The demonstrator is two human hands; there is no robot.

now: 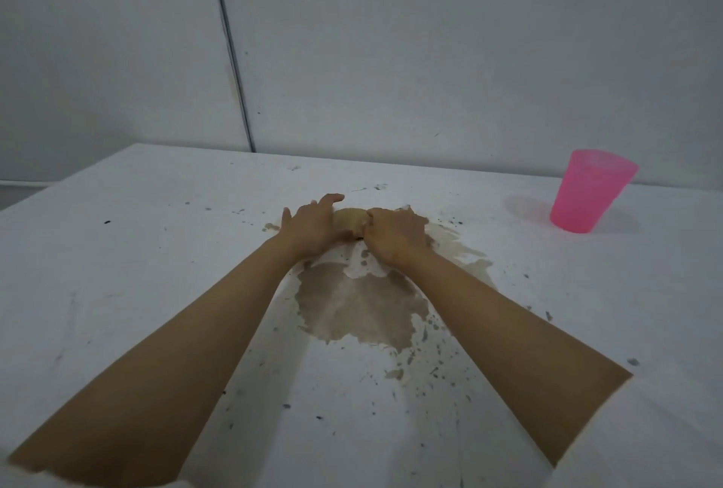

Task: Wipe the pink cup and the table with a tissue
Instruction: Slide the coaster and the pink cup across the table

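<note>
While under both hands, tissue [349, 222] brown-soaked.

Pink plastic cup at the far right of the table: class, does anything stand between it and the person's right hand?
Nothing visible does. The pink plastic cup stands upright and alone; only bare, speckled white table lies between it and the right hand, which presses a soaked beige tissue with the left hand.

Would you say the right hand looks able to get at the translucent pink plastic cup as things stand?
Probably yes: the right hand is busy pressing the soaked tissue, but only bare white table lies between it and the upright pink cup.
</note>
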